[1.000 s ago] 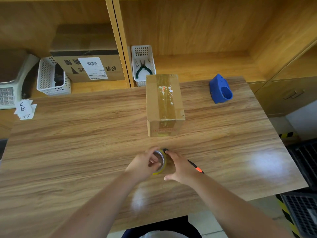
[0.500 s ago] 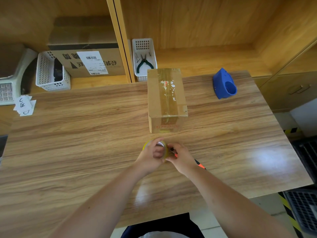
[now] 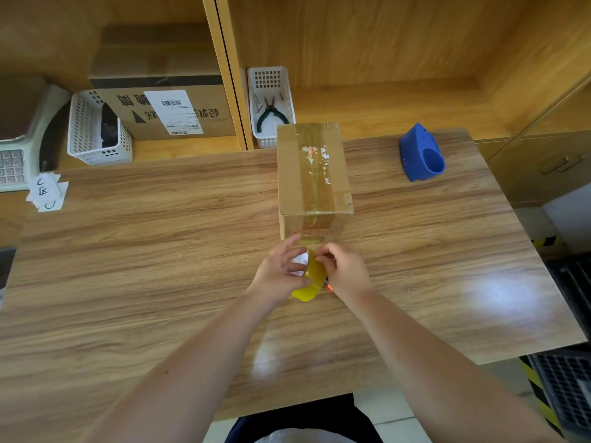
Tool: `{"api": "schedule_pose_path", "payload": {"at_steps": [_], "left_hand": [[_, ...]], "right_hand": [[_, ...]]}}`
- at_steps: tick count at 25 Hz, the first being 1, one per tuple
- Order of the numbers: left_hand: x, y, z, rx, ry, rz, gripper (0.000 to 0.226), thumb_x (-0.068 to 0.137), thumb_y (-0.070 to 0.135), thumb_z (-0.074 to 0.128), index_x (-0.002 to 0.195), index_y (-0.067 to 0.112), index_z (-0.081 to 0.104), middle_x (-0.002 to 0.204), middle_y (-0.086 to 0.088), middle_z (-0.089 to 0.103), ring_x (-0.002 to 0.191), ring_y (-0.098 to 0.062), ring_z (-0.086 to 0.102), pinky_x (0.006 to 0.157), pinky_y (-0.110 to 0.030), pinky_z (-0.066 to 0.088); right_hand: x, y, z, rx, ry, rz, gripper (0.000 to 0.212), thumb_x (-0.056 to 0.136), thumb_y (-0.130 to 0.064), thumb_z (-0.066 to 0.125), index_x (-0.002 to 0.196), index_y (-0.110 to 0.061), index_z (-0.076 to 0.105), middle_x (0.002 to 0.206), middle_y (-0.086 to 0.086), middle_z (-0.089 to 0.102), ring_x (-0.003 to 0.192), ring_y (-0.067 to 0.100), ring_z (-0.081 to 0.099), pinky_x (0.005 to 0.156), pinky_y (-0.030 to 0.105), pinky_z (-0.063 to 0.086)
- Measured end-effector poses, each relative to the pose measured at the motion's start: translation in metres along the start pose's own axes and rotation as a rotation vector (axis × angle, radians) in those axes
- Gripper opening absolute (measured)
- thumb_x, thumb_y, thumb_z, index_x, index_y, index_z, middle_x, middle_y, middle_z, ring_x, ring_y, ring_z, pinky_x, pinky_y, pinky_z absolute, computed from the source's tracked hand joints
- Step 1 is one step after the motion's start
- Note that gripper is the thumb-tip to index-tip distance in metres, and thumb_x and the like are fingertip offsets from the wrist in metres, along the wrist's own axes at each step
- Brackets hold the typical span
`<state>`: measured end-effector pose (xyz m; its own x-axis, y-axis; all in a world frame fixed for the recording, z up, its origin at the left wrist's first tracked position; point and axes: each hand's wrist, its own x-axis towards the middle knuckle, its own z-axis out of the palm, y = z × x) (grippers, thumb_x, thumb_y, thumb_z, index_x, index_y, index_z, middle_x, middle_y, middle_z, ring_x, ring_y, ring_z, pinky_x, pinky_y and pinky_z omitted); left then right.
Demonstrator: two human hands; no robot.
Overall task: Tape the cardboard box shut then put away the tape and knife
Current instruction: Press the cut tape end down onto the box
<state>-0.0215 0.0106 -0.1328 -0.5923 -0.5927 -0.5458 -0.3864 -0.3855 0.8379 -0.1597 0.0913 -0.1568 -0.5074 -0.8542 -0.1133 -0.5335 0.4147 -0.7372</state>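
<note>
Wooden shelving backs a wood-grain table [image 3: 128, 251], and we log items from left to right, placing them by our hands.

Far up and left of our left hand: a scale with a keypad [image 3: 12, 148], and paper slips [image 3: 46, 193] just below it. Next, a white perforated basket [image 3: 96, 129] holding something dark that we cannot identify. Beside it, a large carton with a barcode label [image 3: 166, 107] sits in the shelf bay.

Straight beyond our hands, in the next bay, a second white basket [image 3: 271, 103] holds green-handled pliers [image 3: 271, 115]. In front of it, on the table, stands the cardboard box [image 3: 311, 174]. Its top flaps are down, with a strip of clear tape along the seam and over the near face. Its near face is just beyond our fingertips.

Our left hand [image 3: 279, 273] is closed around the yellowish tape roll [image 3: 310, 279], fingers wrapped over its rim and core, roll tilted on edge above the table. Our right hand [image 3: 343, 270] pinches the roll's outer edge from the other side with thumb and forefinger. We cannot tell whether a tape end is lifted.

Just under the right hand, an orange and black sliver of the knife [image 3: 328, 286] shows on the table; the rest is hidden.

Well up and right of the right hand, a blue dispenser-like object [image 3: 420, 155] rests on the table.
</note>
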Motion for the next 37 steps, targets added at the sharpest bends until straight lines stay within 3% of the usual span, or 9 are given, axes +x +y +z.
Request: {"api": "schedule_pose_path", "payload": {"at_steps": [5, 9, 15, 18, 21, 26, 31, 33, 37], "left_hand": [[-0.006, 0.012, -0.007, 0.679, -0.074, 0.168, 0.098, 0.053, 0.042, 0.090, 0.137, 0.041, 0.041, 0.136, 0.015, 0.043, 0.122, -0.011, 0.031, 0.098, -0.029, 0.032], [-0.009, 0.032, -0.003, 0.564, -0.084, 0.140, 0.091, 0.046, 0.055, 0.084, 0.127, 0.044, 0.044, 0.122, 0.009, 0.054, 0.116, -0.014, 0.047, 0.096, -0.033, 0.044], [-0.006, 0.058, -0.002, 0.087, -0.106, -0.137, 0.063, 0.068, 0.045, 0.078, 0.123, 0.027, 0.053, 0.109, -0.007, 0.067, 0.093, -0.024, 0.068, 0.084, -0.043, 0.056], [-0.007, 0.072, -0.001, 0.156, -0.051, -0.232, 0.072, 0.065, 0.055, 0.076, 0.126, 0.023, 0.053, 0.114, -0.005, 0.066, 0.093, -0.025, 0.068, 0.077, -0.040, 0.058], [-0.017, 0.081, 0.006, 0.419, 0.036, -0.022, 0.067, 0.059, 0.058, 0.080, 0.116, 0.027, 0.061, 0.105, 0.011, 0.066, 0.096, -0.008, 0.062, 0.078, -0.024, 0.050], [-0.035, 0.090, 0.014, 0.302, 0.106, 0.434, 0.055, 0.069, 0.017, 0.085, 0.115, 0.027, 0.058, 0.103, 0.006, 0.073, 0.100, -0.007, 0.066, 0.092, -0.028, 0.051], [-0.046, 0.119, 0.022, 0.071, 0.179, 0.431, 0.004, 0.090, 0.020, 0.065, 0.094, 0.022, 0.063, 0.080, -0.004, 0.076, 0.068, -0.004, 0.068, 0.066, -0.021, 0.050], [-0.049, 0.131, 0.024, 0.079, 0.202, 0.436, 0.011, 0.094, 0.018, 0.060, 0.091, 0.009, 0.066, 0.077, -0.007, 0.076, 0.054, 0.001, 0.062, 0.055, -0.014, 0.045], [-0.049, 0.145, 0.024, -0.029, 0.193, 0.443, 0.014, 0.092, 0.019, 0.062, 0.082, 0.010, 0.066, 0.066, -0.004, 0.073, 0.069, -0.017, 0.069, 0.079, -0.038, 0.054]], "right_hand": [[0.002, -0.020, -0.023, -0.018, -0.048, -0.238, 0.008, 0.084, -0.010, 0.060, 0.079, -0.012, 0.065, 0.083, -0.005, 0.059, 0.086, 0.016, 0.056, 0.076, 0.031, 0.045], [0.008, -0.048, -0.053, -0.158, -0.118, -0.315, 0.010, 0.091, -0.010, 0.054, 0.085, -0.012, 0.062, 0.089, -0.007, 0.055, 0.090, 0.015, 0.053, 0.075, 0.038, 0.048], [0.015, -0.098, -0.102, -0.263, -0.035, -0.528, 0.012, 0.093, -0.008, 0.051, 0.084, -0.009, 0.060, 0.087, -0.001, 0.057, 0.074, 0.019, 0.056, 0.062, 0.043, 0.050], [0.015, -0.105, -0.109, -0.145, 0.027, -0.539, 0.012, 0.092, -0.006, 0.052, 0.085, -0.008, 0.061, 0.089, -0.002, 0.056, 0.074, 0.019, 0.058, 0.064, 0.043, 0.051], [0.017, -0.099, -0.112, 0.015, 0.037, -0.479, 0.012, 0.090, -0.002, 0.055, 0.086, -0.010, 0.063, 0.093, -0.003, 0.054, 0.072, 0.013, 0.059, 0.069, 0.036, 0.053], [0.023, -0.106, -0.126, 0.160, -0.012, -0.428, 0.013, 0.087, -0.001, 0.063, 0.085, -0.013, 0.069, 0.097, -0.012, 0.056, 0.067, 0.003, 0.058, 0.064, 0.014, 0.047], [0.030, -0.118, -0.137, 0.173, 0.062, -0.441, 0.010, 0.083, -0.008, 0.070, 0.090, -0.014, 0.075, 0.082, -0.018, 0.062, 0.078, -0.003, 0.058, 0.071, 0.007, 0.039], [0.029, -0.118, -0.140, 0.179, 0.077, -0.443, 0.017, 0.083, -0.009, 0.071, 0.096, -0.018, 0.074, 0.088, -0.014, 0.064, 0.084, 0.001, 0.060, 0.074, 0.010, 0.044], [0.023, -0.107, -0.138, 0.375, 0.018, -0.342, 0.060, 0.083, -0.003, 0.069, 0.129, -0.035, 0.049, 0.121, -0.004, 0.060, 0.094, 0.015, 0.064, 0.082, 0.028, 0.053]]}}
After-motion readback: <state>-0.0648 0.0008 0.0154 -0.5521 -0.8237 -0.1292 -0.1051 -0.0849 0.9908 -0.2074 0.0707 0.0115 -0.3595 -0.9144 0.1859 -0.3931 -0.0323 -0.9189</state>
